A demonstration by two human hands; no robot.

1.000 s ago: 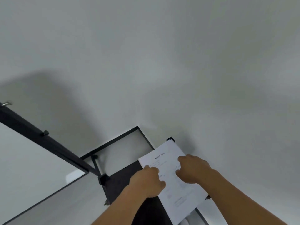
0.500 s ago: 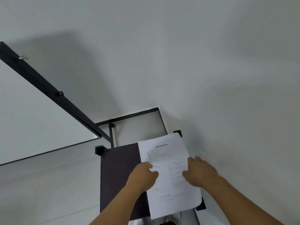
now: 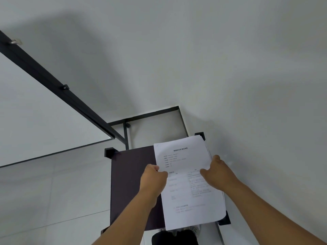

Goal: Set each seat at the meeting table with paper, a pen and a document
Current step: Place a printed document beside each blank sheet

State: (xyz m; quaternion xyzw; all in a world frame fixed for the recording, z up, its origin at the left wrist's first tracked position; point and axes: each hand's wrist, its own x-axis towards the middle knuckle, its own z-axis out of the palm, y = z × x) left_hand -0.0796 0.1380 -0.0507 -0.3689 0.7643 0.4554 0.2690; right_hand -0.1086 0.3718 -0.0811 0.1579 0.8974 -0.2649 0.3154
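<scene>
A stack of white printed documents [image 3: 184, 156] is held over the right half of a small dark-topped stand [image 3: 131, 175] by the wall. My left hand [image 3: 154, 179] grips the stack's left edge, fingers curled. My right hand [image 3: 216, 172] holds the right edge, thumb on the top sheet and fingers behind the pages. The sheets fan slightly at the upper right corner. No pen or meeting table is in view.
A white wall [image 3: 230, 68] fills the right and top. A whiteboard with a black frame [image 3: 58, 89] stands at left, its black base bars [image 3: 150, 114] on the grey tiled floor. A dark shoe [image 3: 174, 236] shows at the bottom.
The view has tipped down and closer, so the stand and papers look larger. My right hand has slid to the stack's right edge and the sheets there have begun to fan.
</scene>
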